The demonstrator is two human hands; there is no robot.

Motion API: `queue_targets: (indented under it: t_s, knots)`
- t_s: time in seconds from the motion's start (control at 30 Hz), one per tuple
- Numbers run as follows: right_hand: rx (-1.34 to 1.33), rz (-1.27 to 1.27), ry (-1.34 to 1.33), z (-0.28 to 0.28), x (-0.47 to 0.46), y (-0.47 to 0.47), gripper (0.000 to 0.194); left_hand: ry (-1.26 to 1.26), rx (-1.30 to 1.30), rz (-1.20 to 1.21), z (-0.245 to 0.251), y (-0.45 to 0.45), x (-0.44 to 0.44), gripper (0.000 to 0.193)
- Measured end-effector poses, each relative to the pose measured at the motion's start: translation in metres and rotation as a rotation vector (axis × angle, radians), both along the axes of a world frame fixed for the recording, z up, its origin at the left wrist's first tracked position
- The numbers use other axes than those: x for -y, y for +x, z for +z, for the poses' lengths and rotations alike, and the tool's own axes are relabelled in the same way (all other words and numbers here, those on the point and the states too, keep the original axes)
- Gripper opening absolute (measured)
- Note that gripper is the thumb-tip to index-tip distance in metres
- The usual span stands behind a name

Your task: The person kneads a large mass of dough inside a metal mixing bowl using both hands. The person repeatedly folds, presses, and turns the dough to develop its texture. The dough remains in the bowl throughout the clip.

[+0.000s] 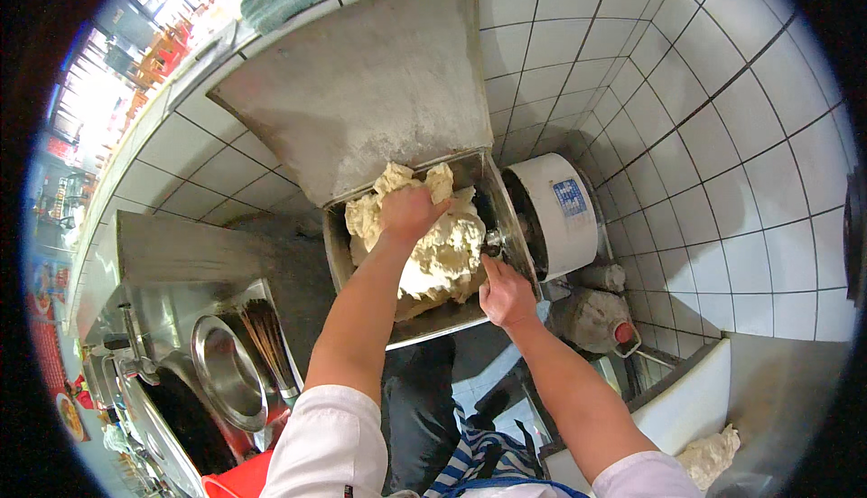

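Observation:
A large, lumpy mass of pale dough (pixel 443 247) fills much of a metal dough mixer's trough (pixel 521 244). My left hand (pixel 408 213) grips the dough near the far side, its fingers sunk out of sight in it. At the trough's right side is my right hand (pixel 506 291), its extended fingertips at the dough's edge, close to a metal shaft fitting (pixel 494 239). Whether those fingertips hold any dough is unclear. The mixer's flour-smeared metal lid (pixel 379 85) stands raised behind the trough.
A white cylindrical housing (pixel 565 213) adjoins the trough's right side. Beyond it lies a dusty plastic jug (pixel 599 322) with a red cap. At left, a sink unit holds a steel basin (pixel 230 373) and a bundle of thin sticks (pixel 267 339). White tiled walls (pixel 711 180) enclose the right.

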State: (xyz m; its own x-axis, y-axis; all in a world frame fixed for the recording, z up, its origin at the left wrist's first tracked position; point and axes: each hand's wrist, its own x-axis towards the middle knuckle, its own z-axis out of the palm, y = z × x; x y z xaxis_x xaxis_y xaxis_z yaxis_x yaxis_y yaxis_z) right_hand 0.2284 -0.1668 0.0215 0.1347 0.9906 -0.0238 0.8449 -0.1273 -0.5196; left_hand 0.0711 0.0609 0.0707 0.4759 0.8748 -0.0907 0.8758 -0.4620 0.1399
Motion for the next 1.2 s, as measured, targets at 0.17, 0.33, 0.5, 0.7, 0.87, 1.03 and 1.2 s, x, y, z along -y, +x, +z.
queue_targets:
  t_s: [0.17,0.33,0.5,0.7,0.87,1.03,1.2]
  knots:
    - [0.045,0.011,0.048,0.001,-0.002,-0.001,0.055,-0.039,-0.038,0.034,-0.011,0.023,0.001,0.066]
    - [0.058,-0.003,-0.151,0.004,-0.002,-0.001,0.054,0.020,0.050,0.019,-0.024,0.034,0.021,0.073]
    - [0.043,-0.016,-0.189,0.004,-0.001,-0.002,0.055,0.057,0.092,-0.087,-0.036,0.008,0.068,0.073]
    - [0.080,0.015,-0.016,-0.008,-0.002,0.000,0.050,-0.017,0.503,0.034,-0.042,-0.086,0.167,0.064]
    - [0.081,0.074,-0.162,0.000,-0.003,-0.002,0.048,-0.165,0.385,0.341,-0.043,-0.138,0.208,0.044]
    - [0.085,0.263,-0.192,0.018,-0.009,-0.002,0.067,0.069,0.304,0.260,-0.043,-0.133,0.217,0.026]
    - [-0.123,0.359,-0.103,0.003,-0.029,-0.062,0.088,0.052,0.295,0.294,-0.039,-0.131,0.214,0.026]
